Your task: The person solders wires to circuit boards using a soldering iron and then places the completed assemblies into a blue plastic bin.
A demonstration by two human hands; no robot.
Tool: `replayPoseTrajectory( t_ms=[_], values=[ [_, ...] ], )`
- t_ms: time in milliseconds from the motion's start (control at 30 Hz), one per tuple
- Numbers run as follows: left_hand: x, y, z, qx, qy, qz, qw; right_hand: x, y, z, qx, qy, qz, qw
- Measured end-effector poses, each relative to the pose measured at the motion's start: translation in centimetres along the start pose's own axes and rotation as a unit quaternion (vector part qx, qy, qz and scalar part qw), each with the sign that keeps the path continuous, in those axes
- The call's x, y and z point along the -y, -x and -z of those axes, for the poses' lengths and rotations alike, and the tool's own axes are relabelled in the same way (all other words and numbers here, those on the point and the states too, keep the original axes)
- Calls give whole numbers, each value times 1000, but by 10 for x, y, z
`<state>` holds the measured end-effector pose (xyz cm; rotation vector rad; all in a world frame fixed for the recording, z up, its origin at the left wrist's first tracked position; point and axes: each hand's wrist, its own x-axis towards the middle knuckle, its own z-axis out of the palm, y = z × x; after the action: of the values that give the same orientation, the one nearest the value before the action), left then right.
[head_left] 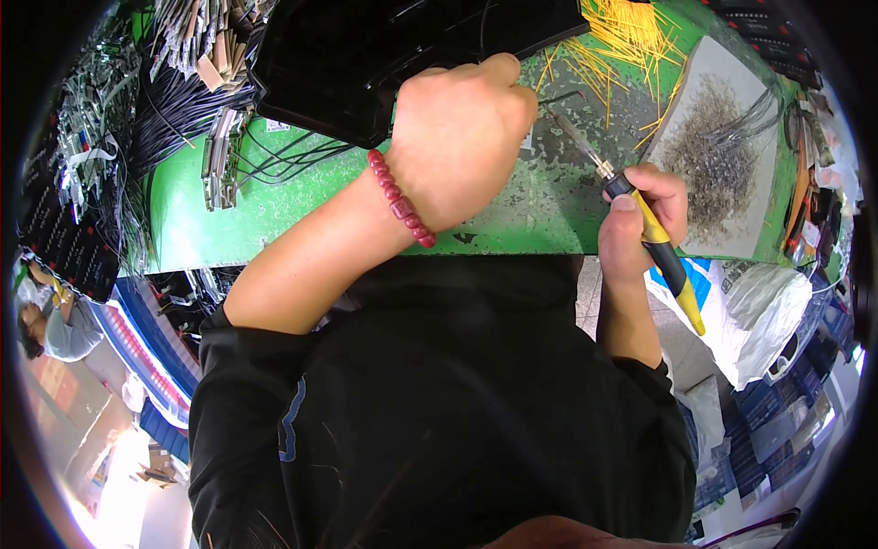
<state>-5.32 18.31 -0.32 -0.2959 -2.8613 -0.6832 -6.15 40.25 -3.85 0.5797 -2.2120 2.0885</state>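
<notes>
Head view: my two hands at a worn green worktable (274,210), soldering over its scuffed grey patch.

Largest is the glossy black plastic tray (366,55) lying at the far edge. To the right of it leans a flat grey board (722,137) dusted with fine metal clippings, and beside that lies a loose heap of thin yellow wire pieces (622,37). My left hand (457,137), a string of dark red beads (401,203) at the wrist, is curled into a loose fist, fingertips pinched on a thin dark wire (560,97). My right hand (645,215) is wrapped around a yellow and black soldering iron (654,233), thumb along its grip; the slim metal tip (578,137) points up-left toward the wire, close to it.
</notes>
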Motion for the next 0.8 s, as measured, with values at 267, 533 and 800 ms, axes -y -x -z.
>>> replayPoseTrajectory(
  t_ms=[267, 533, 800],
  values=[
    [-1, 1, -2, -7, -8, -2, 1000, 11, -2, -9, 55, 12, -46, 997],
    [0, 6, -5, -33, -32, -1, 999, 5, -19, -28, 76, 121, 91, 986],
    [2, 10, -10, -55, 3, 20, 998, -3, -30, -34, 168, 203, 205, 943]
  ],
)
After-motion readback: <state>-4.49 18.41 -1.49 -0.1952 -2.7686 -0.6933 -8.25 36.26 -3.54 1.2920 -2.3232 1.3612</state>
